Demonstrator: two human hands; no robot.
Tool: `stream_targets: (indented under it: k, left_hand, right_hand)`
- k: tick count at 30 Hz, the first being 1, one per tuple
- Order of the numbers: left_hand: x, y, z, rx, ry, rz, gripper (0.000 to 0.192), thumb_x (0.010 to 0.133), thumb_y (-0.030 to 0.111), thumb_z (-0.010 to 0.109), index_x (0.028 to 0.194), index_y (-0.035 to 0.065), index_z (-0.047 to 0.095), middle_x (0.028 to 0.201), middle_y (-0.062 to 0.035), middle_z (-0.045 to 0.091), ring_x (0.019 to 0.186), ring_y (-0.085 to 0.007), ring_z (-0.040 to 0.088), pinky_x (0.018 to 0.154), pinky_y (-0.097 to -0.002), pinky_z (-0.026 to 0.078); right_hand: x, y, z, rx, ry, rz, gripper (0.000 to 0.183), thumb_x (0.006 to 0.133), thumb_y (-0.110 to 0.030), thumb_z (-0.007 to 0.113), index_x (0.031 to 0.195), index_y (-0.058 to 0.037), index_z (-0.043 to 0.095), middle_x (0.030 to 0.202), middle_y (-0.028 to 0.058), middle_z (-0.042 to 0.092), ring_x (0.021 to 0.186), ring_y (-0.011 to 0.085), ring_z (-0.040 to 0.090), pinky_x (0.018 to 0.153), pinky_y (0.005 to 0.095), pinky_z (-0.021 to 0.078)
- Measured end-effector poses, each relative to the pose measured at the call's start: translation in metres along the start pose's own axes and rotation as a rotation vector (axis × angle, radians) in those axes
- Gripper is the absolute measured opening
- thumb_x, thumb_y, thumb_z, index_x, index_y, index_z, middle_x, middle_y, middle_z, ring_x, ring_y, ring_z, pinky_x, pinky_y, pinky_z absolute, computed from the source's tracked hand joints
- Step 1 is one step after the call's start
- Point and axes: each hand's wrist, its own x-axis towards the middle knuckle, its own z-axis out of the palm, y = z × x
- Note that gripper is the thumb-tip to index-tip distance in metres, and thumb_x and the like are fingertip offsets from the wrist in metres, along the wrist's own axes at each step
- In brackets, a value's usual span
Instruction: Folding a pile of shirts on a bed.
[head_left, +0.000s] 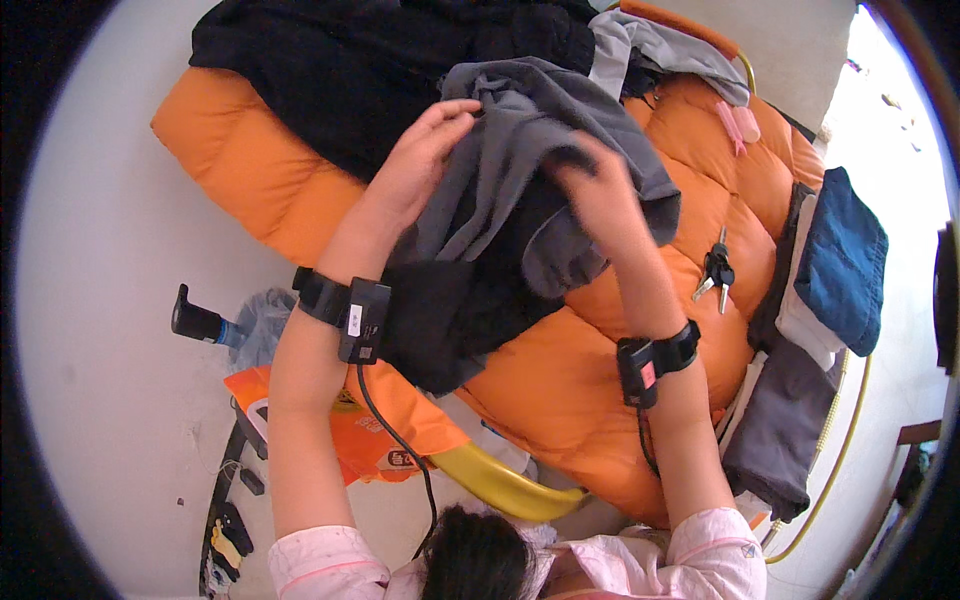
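Observation:
A grey garment (510, 150) with black fabric lies bunched on an orange quilted cover (540, 390). My left hand (424, 161) is at the garment's left side, fingertips against a raised fold; whether they pinch it is unclear. On the other side my right hand (604, 187), blurred by motion, has a dark fold of the garment between thumb and fingers. Below the hands, a black part of the cloth (450, 322) hangs over the cover's near edge. Behind them, a large black garment (337, 75) spreads across the cover.
Keys (718, 271) and pink items (739, 127) lie on the cover's right side. Folded blue cloth (844, 262) and dark grey cloth (780, 427) are stacked beyond its right edge. A yellow tubular frame (510, 487), an orange bag (375, 442) and a black-capped bottle (199, 319) are nearer me.

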Motion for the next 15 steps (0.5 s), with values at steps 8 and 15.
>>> stream_targets:
  k: [8, 15]
  left_hand:
    - [-0.015, -0.029, -0.017, 1.026, -0.097, -0.445, 0.075, 0.064, 0.033, 0.069, 0.120, -0.0032, 0.035, 0.110, -0.0190, 0.050, 0.102, -0.0276, 0.048, 0.089, -0.0308, 0.036]
    - [-0.003, -0.005, -0.003, 0.142, 0.019, -0.362, 0.029, 0.081, 0.009, 0.046, 0.108, -0.0019, 0.049, 0.095, -0.0104, 0.058, 0.080, -0.0168, 0.057, 0.072, -0.0278, 0.045]
  right_hand:
    - [0.008, 0.037, -0.050, 0.761, 0.725, 0.328, 0.019, 0.083, -0.007, 0.041, 0.097, -0.0006, 0.052, 0.094, 0.0112, 0.056, 0.081, 0.0210, 0.057, 0.071, 0.0328, 0.0484]
    - [0.009, 0.024, -0.069, -0.214, 0.693, 0.008, 0.039, 0.071, -0.002, 0.050, 0.110, 0.0005, 0.042, 0.106, 0.0185, 0.047, 0.098, 0.0277, 0.047, 0.084, 0.0355, 0.0378]
